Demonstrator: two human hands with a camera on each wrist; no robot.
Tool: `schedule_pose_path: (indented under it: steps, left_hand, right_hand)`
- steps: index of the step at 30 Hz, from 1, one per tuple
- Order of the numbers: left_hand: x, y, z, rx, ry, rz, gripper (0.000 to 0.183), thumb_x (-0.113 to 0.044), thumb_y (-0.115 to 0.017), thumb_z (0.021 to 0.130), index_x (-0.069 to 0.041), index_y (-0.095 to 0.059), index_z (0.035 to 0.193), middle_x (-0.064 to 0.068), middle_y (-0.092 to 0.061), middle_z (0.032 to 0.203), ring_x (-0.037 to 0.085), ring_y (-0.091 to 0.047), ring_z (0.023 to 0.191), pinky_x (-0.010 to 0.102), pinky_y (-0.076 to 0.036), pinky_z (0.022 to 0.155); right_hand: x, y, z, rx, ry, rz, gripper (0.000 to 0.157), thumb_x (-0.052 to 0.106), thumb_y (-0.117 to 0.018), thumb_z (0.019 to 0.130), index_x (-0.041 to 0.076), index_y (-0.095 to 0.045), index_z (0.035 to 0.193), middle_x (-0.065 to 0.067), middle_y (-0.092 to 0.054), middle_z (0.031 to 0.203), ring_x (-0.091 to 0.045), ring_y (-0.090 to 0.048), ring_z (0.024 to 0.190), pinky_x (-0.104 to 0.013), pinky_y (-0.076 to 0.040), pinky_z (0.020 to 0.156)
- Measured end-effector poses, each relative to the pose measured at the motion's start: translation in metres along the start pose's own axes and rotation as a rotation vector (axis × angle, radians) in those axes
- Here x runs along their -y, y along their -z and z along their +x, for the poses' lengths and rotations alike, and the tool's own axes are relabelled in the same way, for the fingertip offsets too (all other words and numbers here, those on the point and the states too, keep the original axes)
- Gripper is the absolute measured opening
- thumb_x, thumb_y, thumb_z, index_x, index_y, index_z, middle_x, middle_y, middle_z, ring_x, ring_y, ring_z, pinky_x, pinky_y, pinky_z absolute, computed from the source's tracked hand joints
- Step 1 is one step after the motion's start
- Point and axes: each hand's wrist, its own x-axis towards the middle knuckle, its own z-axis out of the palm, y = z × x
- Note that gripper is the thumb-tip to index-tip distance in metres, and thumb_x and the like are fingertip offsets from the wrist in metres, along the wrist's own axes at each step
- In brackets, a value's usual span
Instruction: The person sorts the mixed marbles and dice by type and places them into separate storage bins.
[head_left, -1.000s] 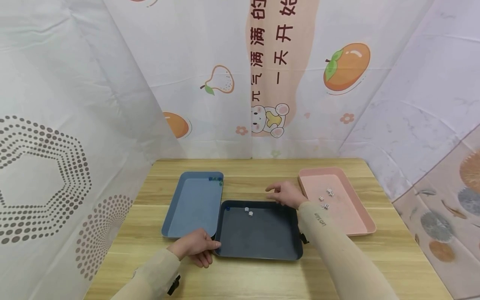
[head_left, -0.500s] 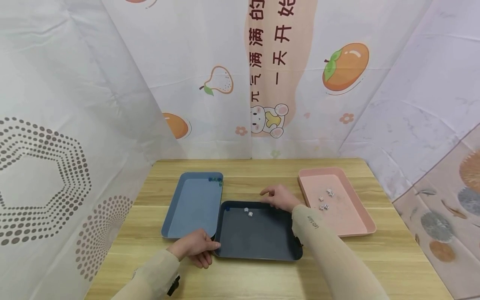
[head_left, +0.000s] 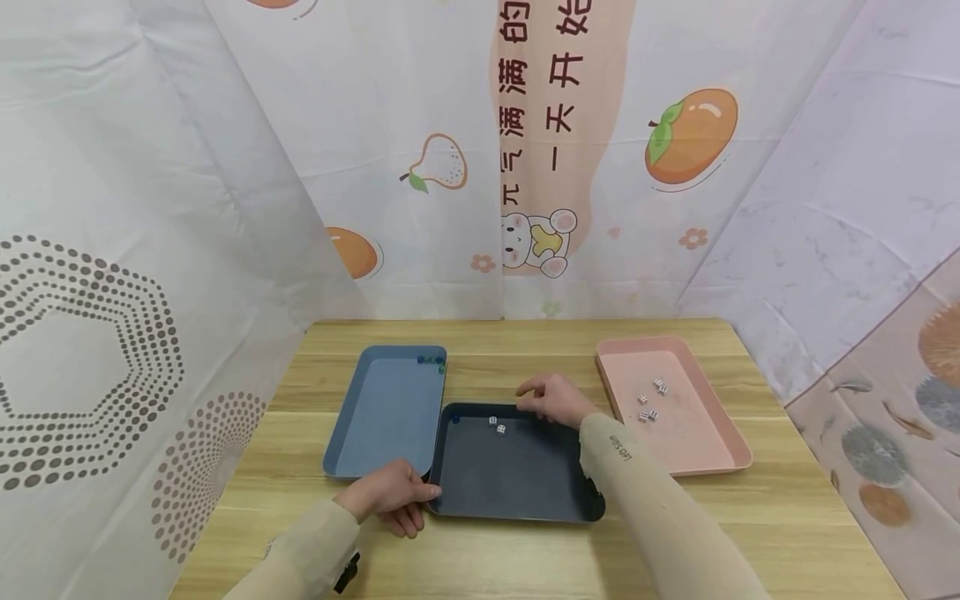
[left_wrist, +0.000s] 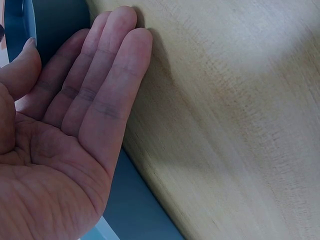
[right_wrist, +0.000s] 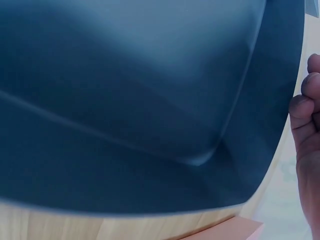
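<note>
My left hand (head_left: 390,496) pinches the front left corner of a dark grey tray (head_left: 517,518), thumb over the rim; in the left wrist view its other fingers (left_wrist: 110,100) lie nearly straight along the outside. My right hand (head_left: 555,400) hovers at that tray's back rim, fingers loosely bent, nothing visible in them. The right wrist view shows its fingertips (right_wrist: 305,102) beside the tray's wall (right_wrist: 260,115). Near the back left inside the tray lie two white dice, one die (head_left: 492,421) just behind the other die (head_left: 501,430), and a dark blue piece (head_left: 455,419) in the corner.
A blue tray (head_left: 348,417) stands at the left, with several small blue and green pieces (head_left: 431,361) in its back right corner. To the right is a pink tray (head_left: 720,417) holding several white dice (head_left: 653,414). All stand on a wooden table (head_left: 495,558) before a printed curtain.
My right hand has moved left along the back rim of the dark tray, away from the pink tray. The left hand has stayed at the corner.
</note>
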Motion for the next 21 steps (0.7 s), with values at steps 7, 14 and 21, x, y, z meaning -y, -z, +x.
schedule_pose_path:
  steps: [7, 14, 21]
  left_hand:
    - [0.001, 0.0, 0.0, 0.004, 0.0, -0.001, 0.042, -0.036, -0.067, 0.101, 0.0, -0.077, 0.081, 0.016, -0.075, 0.073, 0.021, -0.073, 0.06, 0.039, -0.063, 0.06]
    - [0.001, -0.001, 0.0, 0.002, -0.005, -0.003, 0.042, -0.035, -0.067, 0.1, 0.001, -0.077, 0.082, 0.016, -0.075, 0.072, 0.021, -0.073, 0.06, 0.04, -0.063, 0.06]
    - [-0.001, 0.0, -0.001, 0.002, 0.003, -0.001, 0.042, -0.036, -0.067, 0.101, 0.001, -0.077, 0.083, 0.015, -0.075, 0.072, 0.02, -0.073, 0.06, 0.039, -0.063, 0.06]
  right_hand:
    - [0.002, -0.004, 0.0, 0.007, 0.016, 0.007, 0.03, 0.018, -0.076, 0.095, 0.004, -0.075, 0.121, -0.004, -0.062, 0.064, -0.015, -0.054, 0.051, -0.03, -0.048, 0.05]
    - [0.001, -0.008, 0.003, 0.031, 0.028, 0.016, 0.027, 0.018, -0.076, 0.094, 0.005, -0.076, 0.118, -0.003, -0.062, 0.064, -0.013, -0.055, 0.051, -0.029, -0.05, 0.049]
    - [0.001, -0.011, 0.004, 0.036, 0.017, 0.025, 0.021, 0.016, -0.077, 0.093, 0.009, -0.078, 0.113, -0.004, -0.064, 0.062, -0.014, -0.057, 0.048, -0.029, -0.05, 0.047]
